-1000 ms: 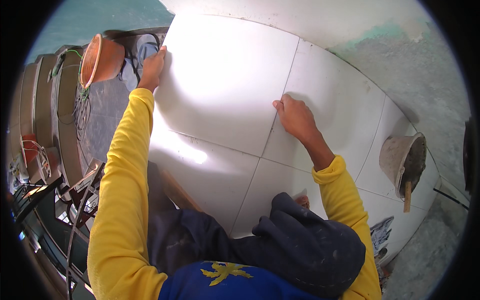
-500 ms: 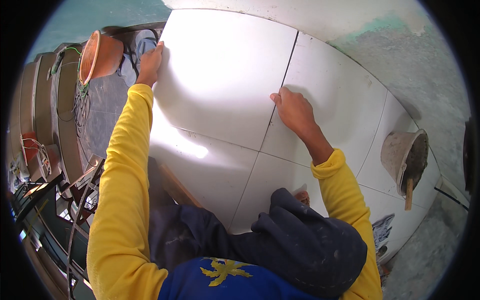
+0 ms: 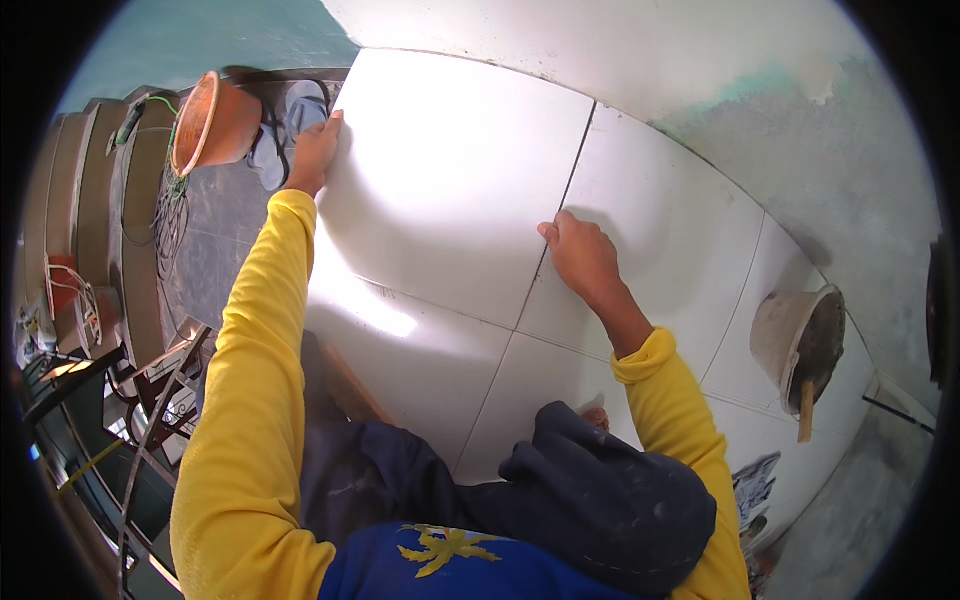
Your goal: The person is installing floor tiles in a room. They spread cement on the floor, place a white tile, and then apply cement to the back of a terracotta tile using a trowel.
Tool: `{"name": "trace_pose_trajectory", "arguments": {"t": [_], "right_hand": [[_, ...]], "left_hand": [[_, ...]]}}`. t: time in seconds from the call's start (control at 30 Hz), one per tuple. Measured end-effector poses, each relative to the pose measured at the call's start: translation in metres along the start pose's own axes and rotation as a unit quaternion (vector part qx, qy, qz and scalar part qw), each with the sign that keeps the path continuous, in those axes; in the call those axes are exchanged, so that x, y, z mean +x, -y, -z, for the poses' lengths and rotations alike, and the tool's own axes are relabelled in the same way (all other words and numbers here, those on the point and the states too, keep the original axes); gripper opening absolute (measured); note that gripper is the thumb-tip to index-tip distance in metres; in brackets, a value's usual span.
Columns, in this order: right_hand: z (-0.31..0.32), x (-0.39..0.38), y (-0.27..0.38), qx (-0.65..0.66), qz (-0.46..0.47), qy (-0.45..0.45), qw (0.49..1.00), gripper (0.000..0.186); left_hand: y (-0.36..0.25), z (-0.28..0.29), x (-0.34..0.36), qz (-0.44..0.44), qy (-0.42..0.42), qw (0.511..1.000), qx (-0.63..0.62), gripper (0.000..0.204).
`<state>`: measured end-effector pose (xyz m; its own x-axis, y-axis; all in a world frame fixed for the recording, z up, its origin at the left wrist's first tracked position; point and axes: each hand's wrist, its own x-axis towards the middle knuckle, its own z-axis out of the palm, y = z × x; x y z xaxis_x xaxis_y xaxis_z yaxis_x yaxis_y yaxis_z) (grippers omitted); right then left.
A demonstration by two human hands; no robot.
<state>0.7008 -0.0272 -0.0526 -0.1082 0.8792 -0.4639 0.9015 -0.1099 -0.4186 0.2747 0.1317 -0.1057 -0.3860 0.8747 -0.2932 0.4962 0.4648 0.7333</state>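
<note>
White-tiled floor [image 3: 680, 210]: glossy, flat, square-cut slabs, thin dark seams. Rough plaster wall [image 3: 840, 170] curves along its far and right edges, grey with a green stain. Dark floor [image 3: 215, 220] off to the left, brown steps [image 3: 140, 220] beyond. My big white tile [image 3: 450, 190], smooth and square, lies at the white-tiled floor's far left corner; dark gap [image 3: 572, 175] down its right edge. Crusty grey bucket [image 3: 775, 335] by the right edge, wooden stick [image 3: 806, 412] poking out. Orange plastic bucket [image 3: 230, 125] on the dark floor; grey sandals [image 3: 305, 112] between it and the tile's left edge. My left hand [image 3: 314, 160] is at that left edge, fingertips hidden, can't tell if pinching. My right hand [image 3: 583, 258]: fingers curled, thumb side at the gap; can't tell if anything's pinched.
</note>
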Motion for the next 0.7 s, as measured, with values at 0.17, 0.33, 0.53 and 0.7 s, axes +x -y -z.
{"name": "trace_pose_trajectory", "arguments": {"t": [0.17, 0.33, 0.53, 0.7], "right_hand": [[0.001, -0.001, -0.008, 0.008, 0.008, -0.001, 1.0, 0.037], [0.003, 0.0, -0.013, 0.022, -0.006, 0.004, 1.0, 0.037], [-0.005, 0.005, -0.022, 0.049, 0.007, -0.004, 0.999, 0.04], [0.011, 0.005, -0.005, 0.133, -0.04, 0.057, 0.989, 0.037]], "left_hand": [[-0.01, -0.001, -0.007, 0.0, 0.024, 0.999, -0.027, 0.054], [-0.02, -0.008, -0.013, -0.011, 0.012, 0.999, -0.037, 0.052], [0.006, -0.012, -0.005, -0.083, 0.029, 0.996, -0.011, 0.052], [0.008, 0.041, 0.003, -0.043, 0.075, 0.995, 0.052, 0.056]]}}
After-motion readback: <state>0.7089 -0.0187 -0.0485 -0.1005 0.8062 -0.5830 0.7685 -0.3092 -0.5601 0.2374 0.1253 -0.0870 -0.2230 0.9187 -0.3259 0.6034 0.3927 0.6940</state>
